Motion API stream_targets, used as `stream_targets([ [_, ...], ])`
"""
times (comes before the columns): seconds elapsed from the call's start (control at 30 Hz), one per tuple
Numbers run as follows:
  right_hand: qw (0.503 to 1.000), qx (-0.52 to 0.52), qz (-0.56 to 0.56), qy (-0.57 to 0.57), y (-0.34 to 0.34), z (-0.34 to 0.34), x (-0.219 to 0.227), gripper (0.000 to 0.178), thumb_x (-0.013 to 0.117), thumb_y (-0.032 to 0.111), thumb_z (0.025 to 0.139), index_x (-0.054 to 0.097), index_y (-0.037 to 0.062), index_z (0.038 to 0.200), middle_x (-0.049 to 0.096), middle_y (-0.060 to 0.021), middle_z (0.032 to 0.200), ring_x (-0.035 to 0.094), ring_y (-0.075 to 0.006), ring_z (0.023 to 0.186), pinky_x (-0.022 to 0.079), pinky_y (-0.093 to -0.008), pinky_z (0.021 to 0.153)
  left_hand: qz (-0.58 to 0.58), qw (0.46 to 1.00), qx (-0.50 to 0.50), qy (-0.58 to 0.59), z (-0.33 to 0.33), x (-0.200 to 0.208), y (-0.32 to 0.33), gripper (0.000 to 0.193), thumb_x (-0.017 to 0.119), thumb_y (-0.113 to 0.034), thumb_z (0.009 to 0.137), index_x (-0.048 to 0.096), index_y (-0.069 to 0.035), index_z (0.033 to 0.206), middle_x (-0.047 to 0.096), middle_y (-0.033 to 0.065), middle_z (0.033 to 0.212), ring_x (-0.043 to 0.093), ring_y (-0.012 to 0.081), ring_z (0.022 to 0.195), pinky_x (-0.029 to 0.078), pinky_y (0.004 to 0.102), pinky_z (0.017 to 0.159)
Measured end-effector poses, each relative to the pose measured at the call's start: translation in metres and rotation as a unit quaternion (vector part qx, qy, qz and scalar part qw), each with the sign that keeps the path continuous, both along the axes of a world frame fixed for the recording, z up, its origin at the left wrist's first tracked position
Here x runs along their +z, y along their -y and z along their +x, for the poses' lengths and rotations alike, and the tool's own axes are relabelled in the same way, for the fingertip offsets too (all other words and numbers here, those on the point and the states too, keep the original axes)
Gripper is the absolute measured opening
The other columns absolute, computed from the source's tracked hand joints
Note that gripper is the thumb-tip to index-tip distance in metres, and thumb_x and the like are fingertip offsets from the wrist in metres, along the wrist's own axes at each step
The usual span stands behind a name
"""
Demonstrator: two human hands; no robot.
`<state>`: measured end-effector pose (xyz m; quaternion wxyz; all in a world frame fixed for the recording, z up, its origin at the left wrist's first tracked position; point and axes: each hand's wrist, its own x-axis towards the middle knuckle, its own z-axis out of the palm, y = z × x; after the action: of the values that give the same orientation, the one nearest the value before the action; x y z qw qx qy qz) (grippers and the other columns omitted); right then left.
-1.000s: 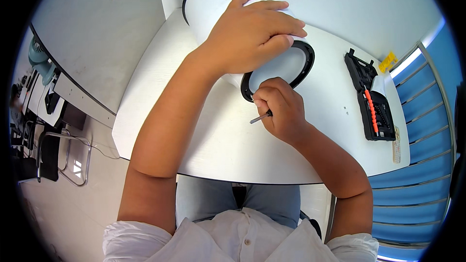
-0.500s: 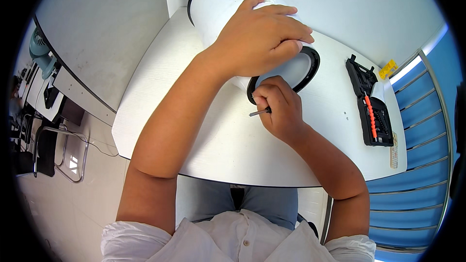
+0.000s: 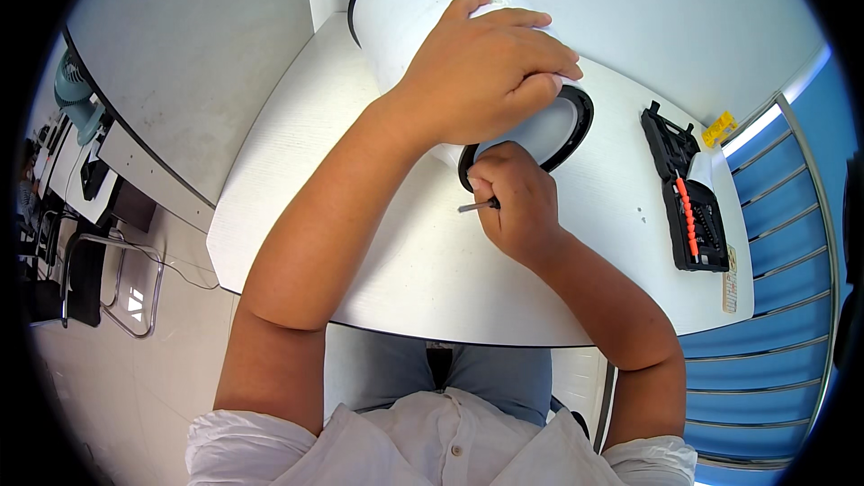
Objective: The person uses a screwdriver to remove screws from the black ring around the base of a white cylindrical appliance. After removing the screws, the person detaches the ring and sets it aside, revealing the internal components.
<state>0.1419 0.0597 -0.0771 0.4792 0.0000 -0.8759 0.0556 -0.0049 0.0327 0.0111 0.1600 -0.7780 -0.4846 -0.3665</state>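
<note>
Toward the far side of the white, curved-edged surface [image 3: 405, 279] lies a large white cylindrical housing [image 3: 409, 18], its end with a thick black ring [image 3: 585, 117] angled toward me. My left hand [image 3: 490, 63] lies over the housing's side, fingers spread. My right hand [image 3: 517, 193] is curled at the ring's lower edge, gripping a slim grey-shafted tool [image 3: 474, 207] whose shaft points off to the left. Work at this end looks unfinished to me: the ring is still on, and whether any fastener is out I cannot tell. Farther right are small grey specks [image 3: 642, 214], too tiny to identify, then an open black plastic case [image 3: 711, 261] holding a segmented orange-red rod [image 3: 688, 216].
</note>
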Motion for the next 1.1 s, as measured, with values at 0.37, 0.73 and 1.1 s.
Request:
stream_targets([
  [0.37,0.991,0.006,-0.130,0.018,0.006,0.003,-0.002,0.028,0.060,-0.011,0.068,0.050,0.0065,0.087,0.052,-0.0083,0.076,0.052,-0.0263,0.065,0.043,-0.0348,0.052,0.008,1.000,0.007,0.000,0.003,-0.001,-0.001,0.034,0.044,-0.020,0.084,0.069,-0.016,0.107,0.067,-0.0012,0.116,0.049,0.0235,0.128,0.022,0.0512,0.111],
  [0.73,0.998,0.038,0.049,-0.011,-0.017,0.000,0.002,0.024,0.064,-0.006,0.066,0.055,0.0065,0.084,0.054,-0.0059,0.079,0.055,-0.0247,0.068,0.046,-0.0341,0.054,0.006,1.000,0.017,0.006,0.005,-0.002,-0.001,0.033,0.045,-0.020,0.086,0.069,-0.017,0.108,0.068,-0.0017,0.116,0.049,0.0234,0.128,0.021,0.0524,0.111],
  [1.1,0.993,0.050,-0.096,0.040,-0.011,0.009,0.003,0.026,0.065,-0.008,0.069,0.053,0.0063,0.086,0.054,-0.0066,0.078,0.055,-0.0256,0.069,0.046,-0.0356,0.058,0.009,1.000,0.021,-0.003,0.006,-0.002,-0.003,0.033,0.044,-0.020,0.085,0.069,-0.017,0.108,0.067,-0.0018,0.116,0.049,0.0233,0.128,0.021,0.0527,0.111],
])
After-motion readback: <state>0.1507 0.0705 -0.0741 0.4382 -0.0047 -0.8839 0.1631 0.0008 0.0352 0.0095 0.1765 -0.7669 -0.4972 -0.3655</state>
